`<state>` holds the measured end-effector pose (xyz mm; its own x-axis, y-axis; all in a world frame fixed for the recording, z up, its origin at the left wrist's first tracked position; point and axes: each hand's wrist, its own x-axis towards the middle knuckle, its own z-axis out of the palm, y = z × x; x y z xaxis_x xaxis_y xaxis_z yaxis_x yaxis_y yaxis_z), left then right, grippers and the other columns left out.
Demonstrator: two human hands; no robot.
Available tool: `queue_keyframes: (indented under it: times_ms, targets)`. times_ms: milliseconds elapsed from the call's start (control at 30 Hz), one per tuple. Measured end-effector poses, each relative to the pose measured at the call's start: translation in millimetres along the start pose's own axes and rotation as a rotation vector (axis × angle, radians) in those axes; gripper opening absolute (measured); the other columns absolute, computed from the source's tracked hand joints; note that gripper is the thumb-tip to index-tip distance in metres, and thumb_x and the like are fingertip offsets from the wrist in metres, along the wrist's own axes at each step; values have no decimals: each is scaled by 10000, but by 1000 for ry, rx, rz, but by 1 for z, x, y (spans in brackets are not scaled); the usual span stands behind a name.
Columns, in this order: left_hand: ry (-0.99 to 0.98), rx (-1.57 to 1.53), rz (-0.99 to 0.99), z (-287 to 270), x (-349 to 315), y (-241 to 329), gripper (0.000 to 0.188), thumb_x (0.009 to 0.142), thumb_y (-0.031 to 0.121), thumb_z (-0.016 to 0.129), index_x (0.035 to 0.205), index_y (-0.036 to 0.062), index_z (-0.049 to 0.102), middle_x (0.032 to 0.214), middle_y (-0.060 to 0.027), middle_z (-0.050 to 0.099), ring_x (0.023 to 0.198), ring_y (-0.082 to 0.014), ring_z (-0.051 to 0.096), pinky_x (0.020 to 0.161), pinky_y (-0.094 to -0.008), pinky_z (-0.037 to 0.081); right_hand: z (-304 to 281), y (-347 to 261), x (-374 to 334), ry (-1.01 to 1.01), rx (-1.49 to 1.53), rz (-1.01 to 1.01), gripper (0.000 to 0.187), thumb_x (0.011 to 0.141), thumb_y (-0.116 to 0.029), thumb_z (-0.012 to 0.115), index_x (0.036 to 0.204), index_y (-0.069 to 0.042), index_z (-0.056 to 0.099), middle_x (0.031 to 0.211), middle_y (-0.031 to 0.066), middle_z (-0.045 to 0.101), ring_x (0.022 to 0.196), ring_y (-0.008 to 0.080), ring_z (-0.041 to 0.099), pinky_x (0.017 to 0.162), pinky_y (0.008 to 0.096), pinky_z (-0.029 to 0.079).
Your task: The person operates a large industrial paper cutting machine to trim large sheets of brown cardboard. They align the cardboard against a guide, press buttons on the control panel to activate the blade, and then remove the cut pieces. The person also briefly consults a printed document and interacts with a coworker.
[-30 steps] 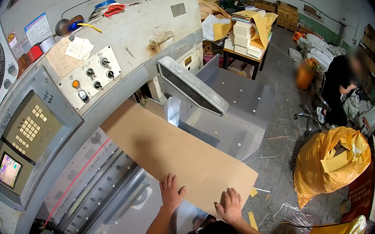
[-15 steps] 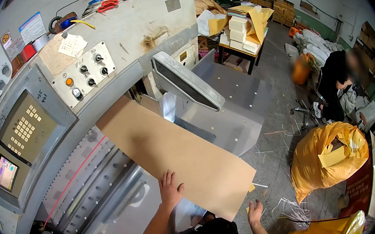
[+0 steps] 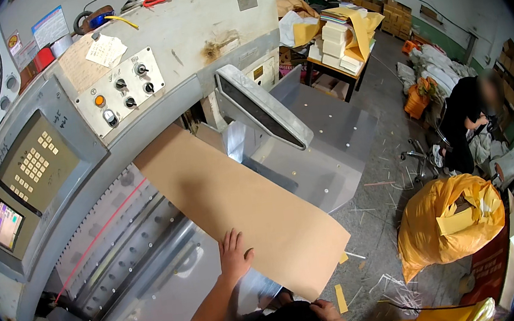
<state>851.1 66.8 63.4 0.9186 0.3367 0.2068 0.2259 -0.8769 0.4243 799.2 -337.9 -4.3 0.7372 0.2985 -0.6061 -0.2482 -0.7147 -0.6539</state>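
A long sheet of brown paper (image 3: pixel 263 213), or a flat stack of it, lies slantwise across the grey metal table (image 3: pixel 182 283) of a paper cutting machine (image 3: pixel 193 47). Its far end reaches in under the machine's housing. My left hand (image 3: pixel 235 258) rests on the paper's left edge, fingers stretched out flat. At the near corner of the paper, close against my body, is my right hand (image 3: pixel 327 311). Its fingers are drawn together and partly hidden; whether they pinch the corner cannot be made out.
A control panel with keypad and screen (image 3: pixel 18 181) stands at left. A red light line (image 3: pixel 101 235) crosses the table. A grey guard (image 3: pixel 264 109) juts out beyond the paper. At right are a stuffed yellow sack (image 3: pixel 445 224), paper scraps (image 3: pixel 399 293) and a seated person (image 3: pixel 461 118).
My right hand has moved left, from open beside the paper to the paper's near corner, uncovering a yellow strip on the floor. My left hand stays on the paper; the view has shifted slightly.
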Motion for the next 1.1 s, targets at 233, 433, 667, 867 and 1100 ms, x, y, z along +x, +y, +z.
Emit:
queue_keyframes:
  times_ms: [233, 433, 667, 867, 1100]
  targets:
    - [-28, -12, -8, -1, 0, -5, 734, 894, 393, 696, 1491, 25, 480, 1610, -197, 391, 1513, -387, 311, 1240, -602, 192, -31, -8, 1, 8, 807, 344, 492, 901, -84, 632, 1349, 92, 532, 1121, 180, 716, 1032, 295, 709, 874, 406, 580]
    - [-39, -26, -3, -1, 5, -14, 735, 896, 393, 686, 1497, 26, 474, 1626, -186, 371, 1539, -370, 270, 1266, -562, 156, -49, 20, 23, 251, 752, 50, 444, 966, -203, 599, 1356, 6, 566, 1169, 191, 692, 1068, 281, 679, 901, 448, 581]
    - [4, 32, -144, -14, -24, -22, 729, 924, 423, 645, 1518, 45, 458, 1649, -169, 328, 1554, -367, 232, 1255, -589, 153, -77, -63, 68, 628, 123, -285, 466, 1022, -257, 596, 1418, -17, 539, 1363, 232, 605, 1247, 393, 587, 1071, 599, 454]
    - [-113, 124, -195, -1, -34, -16, 724, 987, 510, 537, 1570, 99, 411, 1698, -144, 242, 1591, -324, 147, 1263, -607, 85, -25, -203, 97, 533, 237, -689, 302, 925, -45, 599, 1224, 2, 604, 1094, 128, 646, 942, 226, 645, 789, 353, 542]
    - [-46, -53, -222, -20, -44, -29, 714, 996, 494, 527, 1575, 99, 392, 1681, -159, 279, 1572, -342, 207, 1277, -533, 150, 22, -355, 77, 242, 28, -972, 248, 937, -53, 613, 1181, -12, 638, 1121, 138, 656, 935, 234, 664, 772, 321, 552]
